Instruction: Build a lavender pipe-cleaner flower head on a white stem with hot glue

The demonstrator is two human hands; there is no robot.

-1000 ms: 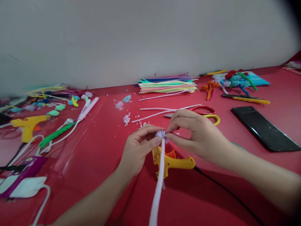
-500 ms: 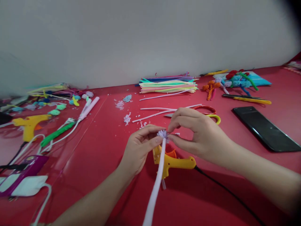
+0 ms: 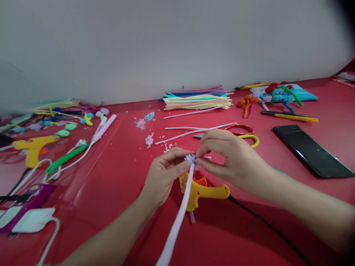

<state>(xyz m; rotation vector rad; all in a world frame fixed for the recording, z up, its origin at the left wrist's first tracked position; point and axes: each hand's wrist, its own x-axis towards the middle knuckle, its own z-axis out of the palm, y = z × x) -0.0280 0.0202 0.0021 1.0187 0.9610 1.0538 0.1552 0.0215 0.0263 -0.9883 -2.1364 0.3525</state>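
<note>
A pale lilac pipe cleaner (image 3: 177, 218) stretches toward me, with a small fluffy lilac tuft (image 3: 190, 159) at its far end. My left hand (image 3: 166, 171) pinches the tuft between thumb and fingers. From the other side, my right hand (image 3: 226, 151) pinches the tuft's right edge with thumb and forefinger. Beneath the hands lies a yellow glue gun (image 3: 208, 192) with an orange trigger, partly covered by the pipe cleaner. Scissors with red and yellow handles (image 3: 251, 140) rest just behind my right hand, which hides part of them.
A bundle of coloured pipe cleaners (image 3: 198, 100) lies along the wall. On the right are a black phone (image 3: 310, 151) and pipe-cleaner flowers (image 3: 280, 94). A second yellow glue gun (image 3: 34, 147), a purple-and-white power strip (image 3: 30, 212) and cords occupy the left. Lilac fluff (image 3: 149, 140) is scattered mid-table.
The pipe cleaner's near end has swung left. Both hands keep their pinch on the tuft, with my right fingers shifted slightly. The whole view has moved a little.
</note>
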